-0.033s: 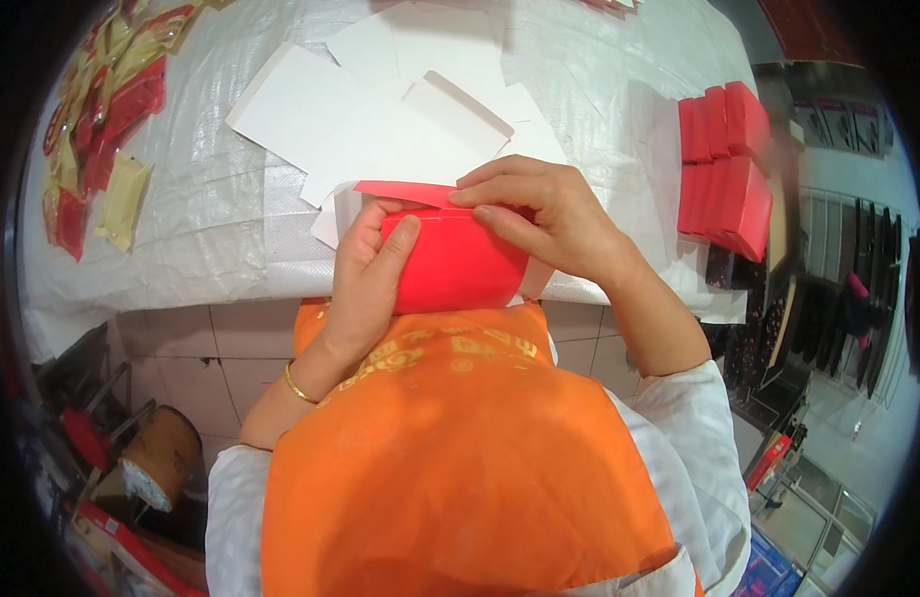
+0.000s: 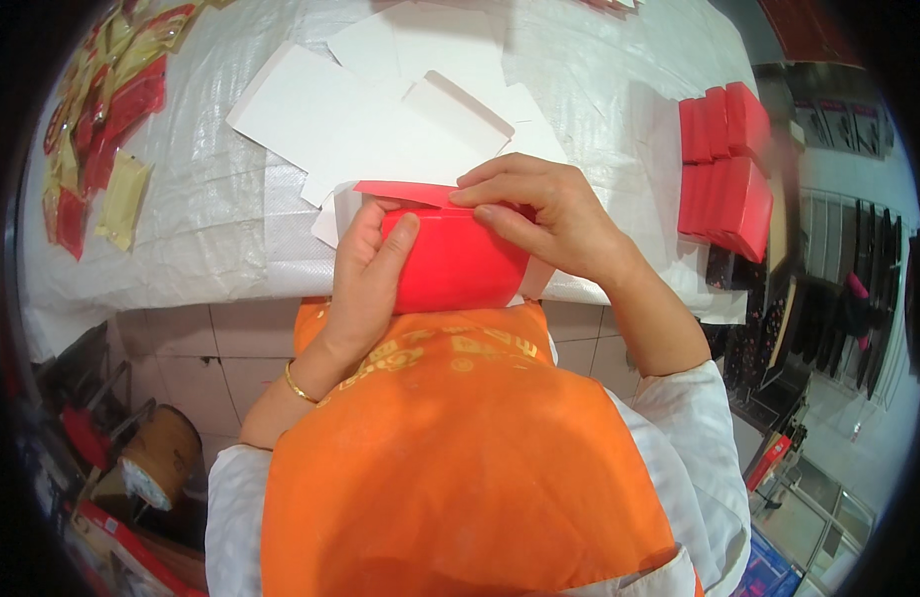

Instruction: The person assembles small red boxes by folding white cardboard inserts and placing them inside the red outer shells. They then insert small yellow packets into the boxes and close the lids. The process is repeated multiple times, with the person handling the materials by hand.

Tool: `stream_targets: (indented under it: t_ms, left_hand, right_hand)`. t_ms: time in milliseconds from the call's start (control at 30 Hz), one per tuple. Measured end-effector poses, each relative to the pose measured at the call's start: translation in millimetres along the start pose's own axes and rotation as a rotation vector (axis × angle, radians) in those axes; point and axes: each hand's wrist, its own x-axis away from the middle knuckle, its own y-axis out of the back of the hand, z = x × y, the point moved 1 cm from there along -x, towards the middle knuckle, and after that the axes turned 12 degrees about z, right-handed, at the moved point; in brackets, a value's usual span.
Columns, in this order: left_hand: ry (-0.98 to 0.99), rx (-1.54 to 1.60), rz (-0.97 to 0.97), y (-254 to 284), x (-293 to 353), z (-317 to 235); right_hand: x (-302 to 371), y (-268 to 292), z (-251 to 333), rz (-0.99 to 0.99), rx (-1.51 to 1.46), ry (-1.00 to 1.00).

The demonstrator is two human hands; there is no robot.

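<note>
Your left hand [image 2: 370, 254] grips the red cardboard box [image 2: 460, 261] at its left end: thumb pressed on the near face, the other fingers bent behind and partly hidden. Your right hand [image 2: 554, 214] is at the far right part of the same box, fingers closed on its far edge, thumb tip against that edge and fingertips on the long narrow red flap [image 2: 400, 190]. How firmly they pinch, you cannot tell from this view.

Box position: at the near edge of the surface, centre, just beyond your orange apron [image 2: 460, 468] with yellow print. The flap stands apart from the box's far edge at its left part. A pale panel shows beyond the left end.

Surface [image 2: 221, 109]: covered with white woven plastic sheeting. Far of your hands lie overlapping flat white cardboard blanks [image 2: 330, 114]; a smaller white cardboard piece with a raised edge [image 2: 458, 107] rests on them. Far right: two adjoining rows of upright red cardboard boxes [image 2: 740, 204]. Far left: a heap of shiny gold and red packets [image 2: 131, 95], with one pale gold rectangular packet [image 2: 122, 201] just to its right at the near end.

On your left wrist: gold-coloured bangle [image 2: 299, 383]. Below the surface: pale tiled floor [image 2: 181, 348].
</note>
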Motion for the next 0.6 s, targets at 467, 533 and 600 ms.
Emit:
stream_targets:
  t_ms: [467, 533, 600]
  left_hand:
    - [-0.015, -0.125, -0.005, 1.2, 4.3, 1.8]
    - [-0.006, -0.128, 0.009, 1.5, 8.7, 3.4]
    - [-0.005, -0.085, 0.041, 2.2, 11.2, 5.6]
  right_hand:
    - [5.1, 2.7, 1.6, 0.057, -0.132, 0.004]
    - [5.5, 2.9, 1.2, 0.069, -0.125, 0.001]
    - [6.2, 1.8, 0.5, 0.072, -0.121, -0.004]
